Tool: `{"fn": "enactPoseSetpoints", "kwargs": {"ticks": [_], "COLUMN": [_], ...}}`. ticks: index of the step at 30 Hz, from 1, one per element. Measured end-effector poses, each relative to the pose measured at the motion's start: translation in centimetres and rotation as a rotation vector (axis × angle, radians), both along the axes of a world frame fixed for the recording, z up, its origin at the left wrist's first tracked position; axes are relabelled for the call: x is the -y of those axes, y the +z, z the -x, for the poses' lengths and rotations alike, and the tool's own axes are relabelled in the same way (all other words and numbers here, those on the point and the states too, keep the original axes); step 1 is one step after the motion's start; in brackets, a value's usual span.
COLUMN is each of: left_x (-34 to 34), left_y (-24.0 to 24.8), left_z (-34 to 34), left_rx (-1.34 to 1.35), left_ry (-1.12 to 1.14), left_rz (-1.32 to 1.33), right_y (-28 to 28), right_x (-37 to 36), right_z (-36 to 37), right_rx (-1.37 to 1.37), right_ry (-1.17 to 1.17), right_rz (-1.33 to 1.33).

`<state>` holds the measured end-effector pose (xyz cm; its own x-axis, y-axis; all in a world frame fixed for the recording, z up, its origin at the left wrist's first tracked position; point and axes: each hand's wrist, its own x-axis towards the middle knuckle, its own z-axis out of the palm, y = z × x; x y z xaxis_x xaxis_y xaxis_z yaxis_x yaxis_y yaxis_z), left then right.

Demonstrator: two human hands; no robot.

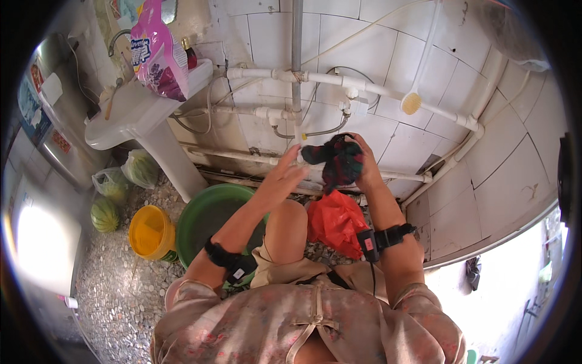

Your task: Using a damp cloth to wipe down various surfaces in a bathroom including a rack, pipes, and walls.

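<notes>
A bunched dark cloth [341,162] with red and green patches hangs from my right hand [365,164], whose fingers are closed round its right side. Just left of the cloth is my left hand [286,177], fingers stretched out and apart, holding nothing. The yellow-tipped end of a thin pipe [304,136] shows on the wall side, between and beyond the hands. Beneath my left forearm stands a large green basin [189,209], its inside partly hidden by the arm. A crumpled red plastic bag [336,224] lies on the floor below the cloth.
Left of the basin stands a yellow bucket [147,246]. Watermelons, a bare one [105,215] and others in clear bags [140,168], lie near the white pedestal sink [121,124]. A purple bag [159,57] rests on the sink. White pipes [370,80] and a long-handled brush [411,102] line the tiled wall.
</notes>
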<state>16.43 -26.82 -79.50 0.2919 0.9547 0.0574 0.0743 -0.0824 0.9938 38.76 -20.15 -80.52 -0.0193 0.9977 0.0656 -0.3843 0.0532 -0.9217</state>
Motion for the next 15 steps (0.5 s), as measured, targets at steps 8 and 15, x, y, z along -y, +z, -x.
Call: {"fn": "enactPoseSetpoints", "kwargs": {"ticks": [8,15], "left_x": [-3.0,-4.2], "left_y": [-1.5,-3.6], "left_z": [-5.4,-5.5], "left_rx": [0.248,0.526], "left_ry": [-0.118,-0.024], "left_rz": [-0.160,0.209], "right_y": [1.7,1.5], "right_x": [5.2,3.9], "right_z": [1.1,-0.5], "right_rx": [-0.047,0.387], "right_ry": [0.296,0.173], "right_rz": [-0.235,-0.322]}}
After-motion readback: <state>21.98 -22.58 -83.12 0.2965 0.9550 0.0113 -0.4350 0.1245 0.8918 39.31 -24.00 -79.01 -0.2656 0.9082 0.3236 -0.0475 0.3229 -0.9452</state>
